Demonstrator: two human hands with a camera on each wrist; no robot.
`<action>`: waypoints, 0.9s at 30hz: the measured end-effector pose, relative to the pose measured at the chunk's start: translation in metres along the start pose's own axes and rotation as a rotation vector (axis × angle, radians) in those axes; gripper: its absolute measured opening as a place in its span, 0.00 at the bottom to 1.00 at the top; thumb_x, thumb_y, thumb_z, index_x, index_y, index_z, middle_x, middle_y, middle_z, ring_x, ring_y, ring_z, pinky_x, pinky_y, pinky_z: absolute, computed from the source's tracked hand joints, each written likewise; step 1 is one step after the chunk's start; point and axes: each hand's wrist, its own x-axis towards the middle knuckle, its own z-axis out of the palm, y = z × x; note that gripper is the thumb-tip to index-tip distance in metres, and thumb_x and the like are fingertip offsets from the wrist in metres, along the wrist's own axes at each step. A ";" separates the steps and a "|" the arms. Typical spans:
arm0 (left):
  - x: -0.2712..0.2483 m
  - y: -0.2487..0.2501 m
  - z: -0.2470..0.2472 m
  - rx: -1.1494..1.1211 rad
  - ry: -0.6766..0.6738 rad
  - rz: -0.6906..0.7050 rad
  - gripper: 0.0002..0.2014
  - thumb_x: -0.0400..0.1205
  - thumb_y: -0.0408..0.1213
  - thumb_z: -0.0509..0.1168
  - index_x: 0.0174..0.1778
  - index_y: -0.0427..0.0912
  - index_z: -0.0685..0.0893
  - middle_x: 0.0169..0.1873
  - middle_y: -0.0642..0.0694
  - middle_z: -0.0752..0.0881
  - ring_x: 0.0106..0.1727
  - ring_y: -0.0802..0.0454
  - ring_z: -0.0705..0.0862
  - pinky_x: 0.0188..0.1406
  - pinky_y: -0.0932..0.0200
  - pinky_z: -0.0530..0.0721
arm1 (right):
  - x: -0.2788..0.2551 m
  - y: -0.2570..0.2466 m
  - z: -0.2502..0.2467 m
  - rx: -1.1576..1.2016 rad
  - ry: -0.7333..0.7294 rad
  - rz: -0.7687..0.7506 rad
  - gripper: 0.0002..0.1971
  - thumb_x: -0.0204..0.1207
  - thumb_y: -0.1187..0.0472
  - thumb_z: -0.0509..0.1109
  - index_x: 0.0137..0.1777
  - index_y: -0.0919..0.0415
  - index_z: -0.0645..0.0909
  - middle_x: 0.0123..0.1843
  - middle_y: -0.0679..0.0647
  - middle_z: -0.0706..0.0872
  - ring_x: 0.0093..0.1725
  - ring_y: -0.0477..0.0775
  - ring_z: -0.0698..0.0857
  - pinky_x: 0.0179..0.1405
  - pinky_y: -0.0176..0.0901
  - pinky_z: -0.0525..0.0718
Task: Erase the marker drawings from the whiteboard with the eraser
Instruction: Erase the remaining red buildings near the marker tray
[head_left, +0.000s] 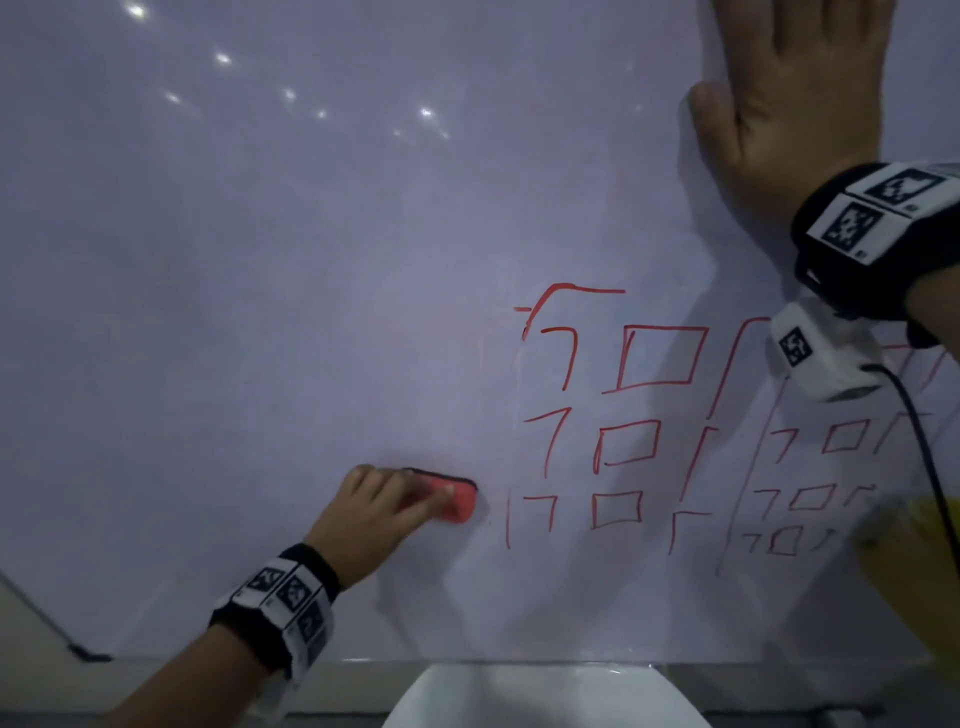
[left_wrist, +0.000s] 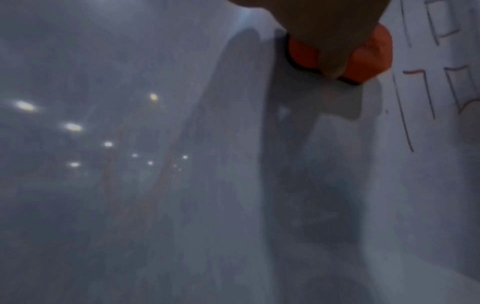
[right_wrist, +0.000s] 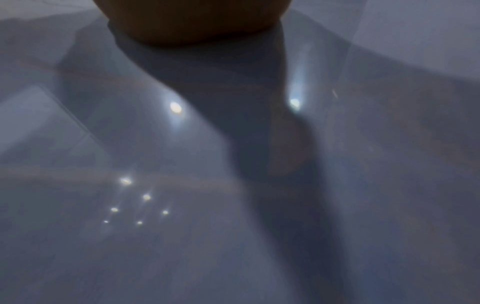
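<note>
A whiteboard (head_left: 260, 312) fills the head view. Red marker drawings (head_left: 649, 415) of squares and hooked lines cover its lower right part. My left hand (head_left: 384, 514) grips a red eraser (head_left: 457, 501) with a dark felt edge and holds it against the board, just left of the lowest drawings. In the left wrist view the eraser (left_wrist: 363, 59) shows under my fingers (left_wrist: 332, 51), with the drawn lines (left_wrist: 426, 98) to its right. My right hand (head_left: 795, 104) lies flat on the board at the upper right, fingers straight. The right wrist view shows only the palm's edge (right_wrist: 192, 20) on the glossy board (right_wrist: 233, 226).
The board's lower edge (head_left: 467, 662) runs along the bottom, with a white rounded object (head_left: 545, 696) below it. A blurred yellow thing (head_left: 924, 561) sits at the lower right. A black cable (head_left: 930, 467) hangs from the right wrist camera. Ceiling lights reflect in the board's left half.
</note>
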 end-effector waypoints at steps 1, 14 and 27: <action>-0.003 0.003 0.002 -0.005 -0.004 0.017 0.22 0.71 0.30 0.57 0.60 0.49 0.75 0.49 0.46 0.73 0.43 0.47 0.71 0.45 0.52 0.67 | 0.000 0.002 -0.001 -0.004 -0.005 0.005 0.29 0.83 0.43 0.41 0.82 0.52 0.50 0.82 0.61 0.56 0.80 0.65 0.57 0.76 0.51 0.49; 0.169 -0.058 -0.077 0.026 0.412 -0.302 0.19 0.74 0.45 0.67 0.62 0.51 0.77 0.47 0.41 0.83 0.44 0.45 0.70 0.42 0.52 0.63 | 0.005 0.007 0.006 -0.030 0.036 -0.091 0.28 0.84 0.44 0.45 0.81 0.56 0.54 0.80 0.69 0.59 0.78 0.70 0.57 0.77 0.48 0.40; 0.126 0.004 -0.018 0.032 0.129 0.240 0.21 0.72 0.34 0.57 0.62 0.46 0.74 0.47 0.47 0.78 0.43 0.48 0.70 0.45 0.53 0.67 | 0.007 0.006 0.003 -0.025 -0.003 -0.100 0.29 0.83 0.44 0.45 0.80 0.57 0.56 0.79 0.69 0.61 0.78 0.66 0.53 0.77 0.48 0.38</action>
